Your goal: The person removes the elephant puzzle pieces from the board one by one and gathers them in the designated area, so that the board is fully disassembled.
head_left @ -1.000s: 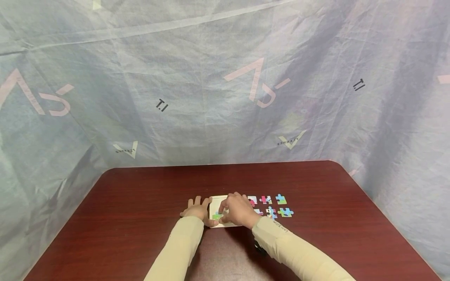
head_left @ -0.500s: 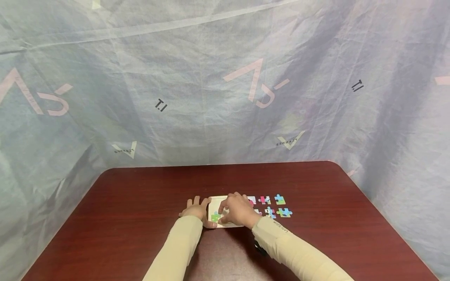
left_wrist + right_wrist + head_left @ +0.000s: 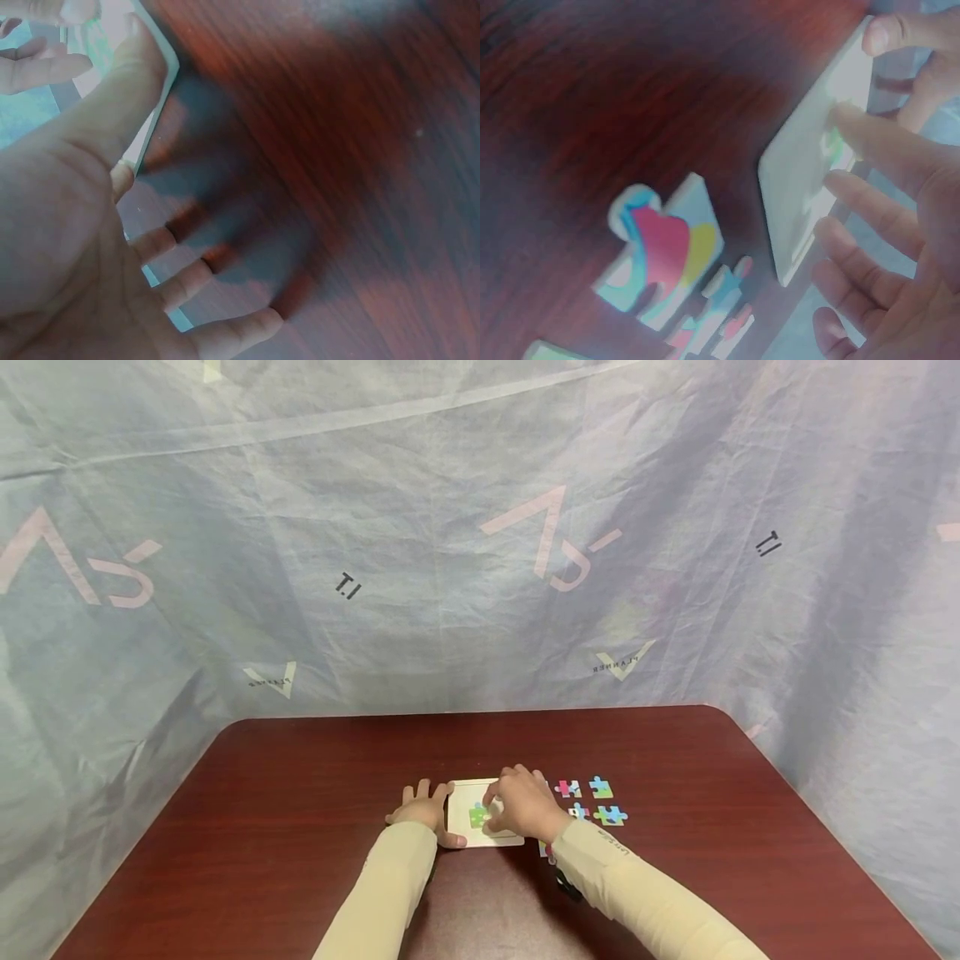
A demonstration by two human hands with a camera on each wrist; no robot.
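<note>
A pale puzzle tray [image 3: 463,839] lies flat on the table. My left hand [image 3: 422,814] steadies its left side, with the thumb on the near corner and the index fingertip by the far corner; the other fingers are spread straight over the table, as the left wrist view shows. Above the tray floor, my right hand [image 3: 525,806] pinches a green and blue puzzle piece [image 3: 477,815] between thumb and index finger. In the right wrist view only a green bit of that piece [image 3: 835,146] shows, and the remaining fingers are loosely bent.
Right of the tray lie several loose puzzle pieces, among them a pink one [image 3: 567,788], a blue-green one [image 3: 601,787] and a wider green-blue one [image 3: 611,815]. A pink and yellow piece [image 3: 664,251] lies near the tray's corner. Grey cloth [image 3: 450,610] hangs behind the table.
My right hand has shifted to the right, and the green and blue piece has moved with it from the tray's near left corner toward the middle. My left hand holds its place.
</note>
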